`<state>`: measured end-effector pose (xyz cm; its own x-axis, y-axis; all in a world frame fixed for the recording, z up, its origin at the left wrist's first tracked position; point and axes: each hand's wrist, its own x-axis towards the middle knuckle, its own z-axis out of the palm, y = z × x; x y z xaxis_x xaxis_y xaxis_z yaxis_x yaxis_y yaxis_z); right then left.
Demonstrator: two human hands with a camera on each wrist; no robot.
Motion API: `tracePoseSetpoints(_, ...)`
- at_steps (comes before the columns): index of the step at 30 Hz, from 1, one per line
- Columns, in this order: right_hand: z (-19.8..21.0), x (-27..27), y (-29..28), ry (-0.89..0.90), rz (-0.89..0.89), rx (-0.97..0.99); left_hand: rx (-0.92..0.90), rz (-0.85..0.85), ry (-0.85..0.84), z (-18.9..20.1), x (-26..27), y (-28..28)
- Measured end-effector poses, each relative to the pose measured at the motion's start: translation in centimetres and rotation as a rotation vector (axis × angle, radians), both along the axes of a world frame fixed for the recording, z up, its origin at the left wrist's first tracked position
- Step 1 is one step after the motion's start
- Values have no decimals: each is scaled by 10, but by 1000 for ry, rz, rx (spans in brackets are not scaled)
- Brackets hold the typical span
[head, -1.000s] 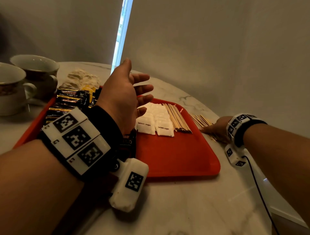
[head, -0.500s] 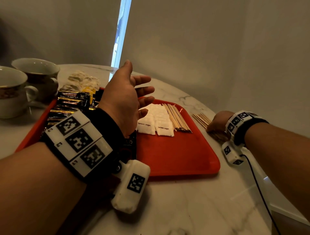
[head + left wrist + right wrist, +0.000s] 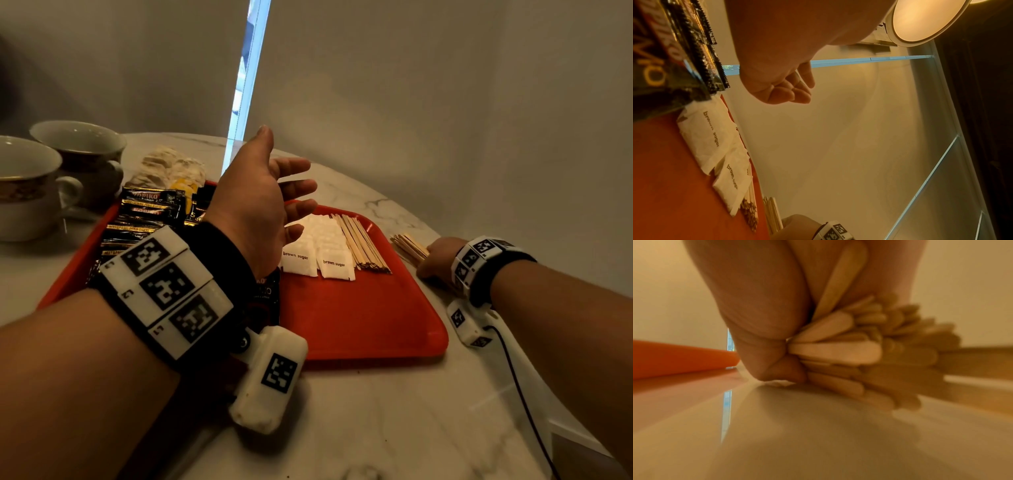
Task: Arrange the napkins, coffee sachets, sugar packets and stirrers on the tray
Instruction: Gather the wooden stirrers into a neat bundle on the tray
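A red tray (image 3: pixel 359 315) lies on the marble table. It holds black coffee sachets (image 3: pixel 150 209) at the left, white brown-sugar packets (image 3: pixel 318 250) in the middle and a row of wooden stirrers (image 3: pixel 363 243) beside them. My left hand (image 3: pixel 270 195) hovers above the tray with fingers spread and relaxed, holding nothing. To the right of the tray, my right hand (image 3: pixel 436 260) grips a bundle of wooden stirrers (image 3: pixel 409 246) low on the table; in the right wrist view the bundle of stirrers (image 3: pixel 849 350) is clamped under the thumb. Crumpled napkins (image 3: pixel 168 168) lie behind the tray.
Two white cups (image 3: pixel 30 185) stand at the left of the table. A wall rises close behind the table. A black cable (image 3: pixel 524 401) runs from my right wrist toward the table's right edge (image 3: pixel 579 435). The tray's rim (image 3: pixel 674 360) lies just left of my right hand.
My right hand has curled from lying flat on the loose stirrers to gripping them as a bundle. The left hand has stayed raised over the tray.
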<state>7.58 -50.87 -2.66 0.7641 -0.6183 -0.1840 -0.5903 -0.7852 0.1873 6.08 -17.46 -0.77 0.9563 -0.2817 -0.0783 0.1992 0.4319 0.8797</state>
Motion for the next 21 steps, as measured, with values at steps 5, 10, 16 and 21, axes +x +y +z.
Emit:
tracePoseSetpoints(5,0,-3,7,40,54,-46,-2,-4,0,1,-1,1)
tracePoseSetpoints(10,1,-12,9,-7,77,-17,-3,-3,-3,0,-2,1)
tracePoseSetpoints(16,0,-19,9,-11,105,-14,3,-9,1,1,-2,1)
tracePoseSetpoints(21,4,-24,10,-161,118,63,-5,-6,10,2,-3,1)
